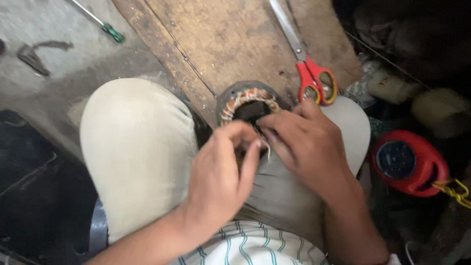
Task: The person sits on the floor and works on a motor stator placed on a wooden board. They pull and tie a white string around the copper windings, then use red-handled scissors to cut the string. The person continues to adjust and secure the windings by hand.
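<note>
A round motor stator with copper windings bound in pale thread rests between my knees, against a wooden board. My left hand and my right hand meet just below the stator's rim. Both pinch a thin pale thread or wire at the winding's near edge. The fingers hide the lower part of the stator. My beige trouser legs flank it on either side.
Red-handled scissors lie on the board behind the stator. A green-handled screwdriver lies on the concrete floor at upper left. A red round reel-like object sits at right, beside dark clutter and pale rolls.
</note>
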